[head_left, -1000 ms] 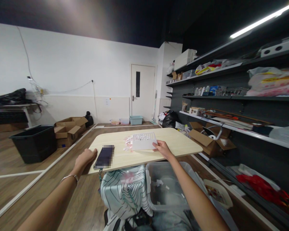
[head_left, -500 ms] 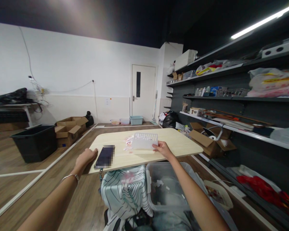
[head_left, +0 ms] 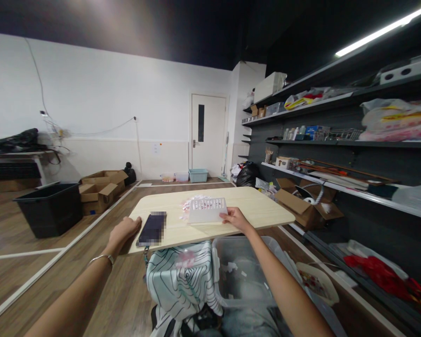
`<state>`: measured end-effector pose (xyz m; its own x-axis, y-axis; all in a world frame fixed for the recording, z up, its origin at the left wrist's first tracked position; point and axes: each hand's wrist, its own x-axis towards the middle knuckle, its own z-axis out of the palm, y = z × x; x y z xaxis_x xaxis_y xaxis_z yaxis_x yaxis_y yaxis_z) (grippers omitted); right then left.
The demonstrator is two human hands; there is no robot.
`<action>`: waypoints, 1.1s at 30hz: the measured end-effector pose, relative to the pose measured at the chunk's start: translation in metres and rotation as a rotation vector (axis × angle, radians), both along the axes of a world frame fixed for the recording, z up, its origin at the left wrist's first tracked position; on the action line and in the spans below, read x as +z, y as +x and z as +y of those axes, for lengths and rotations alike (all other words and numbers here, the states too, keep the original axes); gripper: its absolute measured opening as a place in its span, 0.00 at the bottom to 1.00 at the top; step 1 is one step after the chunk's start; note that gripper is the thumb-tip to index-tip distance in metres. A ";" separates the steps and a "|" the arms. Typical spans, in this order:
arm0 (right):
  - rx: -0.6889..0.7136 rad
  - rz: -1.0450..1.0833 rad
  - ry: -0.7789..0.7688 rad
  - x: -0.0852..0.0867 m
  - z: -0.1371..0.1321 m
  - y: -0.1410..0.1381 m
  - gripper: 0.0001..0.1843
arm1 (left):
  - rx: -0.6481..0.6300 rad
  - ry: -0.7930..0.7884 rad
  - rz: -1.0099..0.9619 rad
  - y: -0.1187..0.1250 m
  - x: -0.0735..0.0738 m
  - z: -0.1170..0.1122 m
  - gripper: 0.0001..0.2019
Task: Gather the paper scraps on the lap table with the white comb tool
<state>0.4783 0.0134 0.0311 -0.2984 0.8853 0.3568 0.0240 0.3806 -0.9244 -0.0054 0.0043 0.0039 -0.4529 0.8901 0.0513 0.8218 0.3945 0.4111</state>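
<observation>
1. A pale wooden desk (head_left: 259, 206) spans the foreground of the room.
2. A clear plastic bin (head_left: 245, 267) stands below its near edge.
3. Over the desk, a white slotted card (head_left: 204, 216) is pinched at its right side by the right hand (head_left: 237, 219).
4. The left hand (head_left: 124, 230) curls at the desk's left edge; its grip cannot be told.
5. A dark phone (head_left: 151, 228) lies beside it.
6. Small pink-and-white pieces (head_left: 185, 206) lie scattered by the card.

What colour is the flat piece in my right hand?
The flat piece is whitish, best seen in the head view.
</observation>
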 end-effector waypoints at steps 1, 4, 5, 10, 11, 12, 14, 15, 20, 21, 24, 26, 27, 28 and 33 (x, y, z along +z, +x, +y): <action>-0.001 -0.001 -0.001 0.000 0.000 0.000 0.30 | -0.003 0.004 0.001 0.000 0.000 0.000 0.43; 0.000 -0.026 -0.005 0.001 0.000 -0.001 0.29 | -0.012 -0.001 0.004 0.001 0.001 0.000 0.43; 0.000 -0.034 -0.006 0.001 -0.001 -0.001 0.28 | -0.011 -0.009 0.005 0.001 0.001 0.000 0.43; -0.001 -0.033 -0.028 0.003 -0.004 0.000 0.29 | -0.008 -0.015 0.006 0.001 0.001 -0.001 0.42; -0.002 -0.031 -0.032 0.004 -0.004 0.001 0.29 | -0.008 -0.011 0.006 0.001 0.001 -0.001 0.42; -0.001 -0.032 -0.035 0.004 -0.004 0.001 0.29 | -0.008 -0.009 0.005 0.000 0.001 -0.001 0.42; 0.000 -0.041 -0.036 0.004 -0.004 0.001 0.29 | -0.015 -0.004 0.005 0.000 0.000 -0.001 0.42; 0.002 -0.046 -0.036 0.004 -0.004 0.001 0.28 | -0.019 -0.003 0.005 0.000 0.000 -0.001 0.42; 0.012 -0.057 -0.058 0.005 -0.006 0.002 0.27 | -0.009 -0.005 0.000 -0.001 0.001 0.000 0.43; 0.012 -0.058 -0.062 0.005 -0.007 0.002 0.27 | -0.009 -0.004 0.000 -0.001 0.001 0.000 0.43; 0.000 -0.053 -0.063 0.005 -0.007 0.002 0.27 | -0.011 0.005 0.000 -0.001 0.001 0.000 0.42; -0.010 -0.047 -0.060 0.004 -0.006 0.003 0.28 | -0.010 0.010 0.000 -0.001 0.001 0.000 0.41; -0.013 -0.047 -0.060 0.004 -0.006 0.003 0.28 | -0.009 0.012 0.000 -0.001 0.000 0.000 0.41; -0.010 -0.050 -0.062 0.004 -0.006 0.003 0.29 | -0.009 0.014 0.001 -0.001 0.000 0.000 0.41; 0.029 -0.087 -0.068 0.005 -0.005 0.002 0.28 | -0.011 0.008 -0.007 -0.002 -0.001 0.000 0.41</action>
<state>0.4801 0.0087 0.0360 -0.3510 0.8972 0.2680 0.0950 0.3189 -0.9430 -0.0070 0.0046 0.0034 -0.4436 0.8945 0.0556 0.8232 0.3821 0.4200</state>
